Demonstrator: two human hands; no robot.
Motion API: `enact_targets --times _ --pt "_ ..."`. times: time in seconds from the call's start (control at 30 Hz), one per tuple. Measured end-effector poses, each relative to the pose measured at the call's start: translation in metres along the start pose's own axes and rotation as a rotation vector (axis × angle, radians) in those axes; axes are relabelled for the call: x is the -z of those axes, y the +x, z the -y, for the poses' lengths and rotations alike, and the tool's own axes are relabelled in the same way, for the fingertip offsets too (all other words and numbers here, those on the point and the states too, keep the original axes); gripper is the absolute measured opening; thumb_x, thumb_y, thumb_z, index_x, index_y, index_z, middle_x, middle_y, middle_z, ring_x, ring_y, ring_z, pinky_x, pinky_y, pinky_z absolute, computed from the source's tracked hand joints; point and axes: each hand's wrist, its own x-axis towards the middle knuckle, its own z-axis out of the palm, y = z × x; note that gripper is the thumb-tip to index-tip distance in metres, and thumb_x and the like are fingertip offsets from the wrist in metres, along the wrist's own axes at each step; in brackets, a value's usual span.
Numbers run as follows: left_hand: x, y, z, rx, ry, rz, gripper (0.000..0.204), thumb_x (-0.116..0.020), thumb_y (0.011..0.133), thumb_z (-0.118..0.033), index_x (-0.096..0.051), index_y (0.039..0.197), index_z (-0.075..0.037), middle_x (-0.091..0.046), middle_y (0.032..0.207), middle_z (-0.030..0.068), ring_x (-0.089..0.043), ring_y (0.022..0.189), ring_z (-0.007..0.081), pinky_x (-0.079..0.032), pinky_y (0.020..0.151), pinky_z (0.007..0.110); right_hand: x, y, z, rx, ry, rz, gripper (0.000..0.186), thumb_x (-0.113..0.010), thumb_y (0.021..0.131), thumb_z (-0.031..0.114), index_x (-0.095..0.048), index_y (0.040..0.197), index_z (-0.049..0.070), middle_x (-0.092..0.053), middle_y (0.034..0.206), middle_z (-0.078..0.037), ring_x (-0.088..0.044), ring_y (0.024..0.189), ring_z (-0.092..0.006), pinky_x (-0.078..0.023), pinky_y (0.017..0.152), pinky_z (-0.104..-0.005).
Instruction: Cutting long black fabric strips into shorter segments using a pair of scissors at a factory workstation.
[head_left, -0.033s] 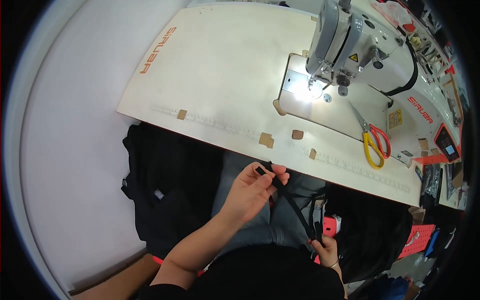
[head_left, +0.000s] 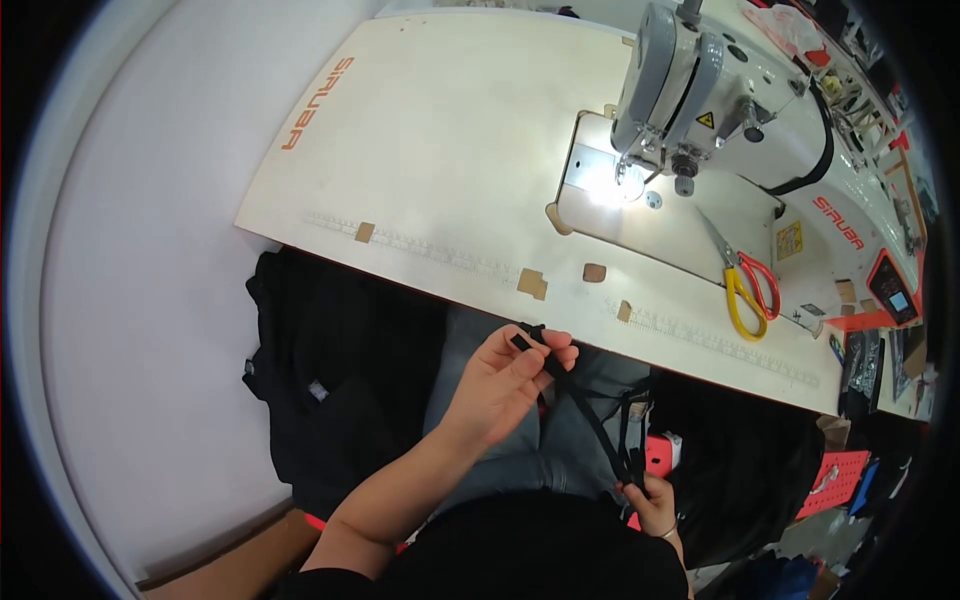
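My left hand (head_left: 500, 385) pinches the end of a black strap (head_left: 590, 425) between thumb and fingers, just off the table's front edge. A short tip of the strap sticks out past the thumb. From there the strap runs down to the right, over my lap, to my right hand (head_left: 653, 503). That hand is closed on the lower part of the strap, where several black lengths hang together. How those lengths join is too dark to make out.
A lit sewing machine (head_left: 680, 110) stands on the white table (head_left: 450, 120). Scissors (head_left: 745, 290) with one red and one yellow handle lie by its base. Black fabric (head_left: 340, 370) hangs at the left, with more black fabric (head_left: 765, 460) at the right. A white wall (head_left: 150, 270) borders the left.
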Motion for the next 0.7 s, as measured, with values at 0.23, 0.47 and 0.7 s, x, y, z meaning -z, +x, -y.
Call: enact_targets --times 0.23,0.47,0.7 --pt "-0.016 0.004 -0.003 -0.050 0.120 0.039 0.005 -0.051 0.086 -0.004 -0.052 0.090 -0.002 -0.057 0.102 0.0127 -0.057 0.093 0.0240 -0.046 0.083 0.038 0.019 -0.022 -0.020 -0.208 0.028 0.008 0.010 -0.059 0.080 0.005 -0.066 0.084 -0.001 -0.058 0.065 -0.002 -0.050 0.058 -0.0063 -0.038 0.053 -0.0198" --pt "-0.043 0.003 0.001 0.201 0.544 0.167 0.004 -0.055 0.082 0.001 -0.052 0.085 0.001 -0.057 0.093 0.0177 -0.056 0.071 0.0146 -0.046 0.073 0.029 0.029 0.002 0.020 -0.152 -0.193 -0.158 0.017 -0.057 0.083 0.012 -0.057 0.074 -0.002 -0.062 0.072 -0.003 -0.038 0.051 -0.0050 -0.033 0.047 -0.0206" --pt "-0.054 0.004 0.015 0.123 0.997 0.287 0.009 -0.062 0.079 -0.007 -0.057 0.082 0.000 -0.061 0.079 0.0027 -0.053 0.065 0.0058 -0.042 0.057 0.019 -0.011 0.067 0.130 0.037 0.554 0.066 0.038 -0.053 0.086 0.031 -0.054 0.108 0.000 -0.061 0.094 -0.006 -0.046 0.063 -0.0062 -0.032 0.052 -0.0184"
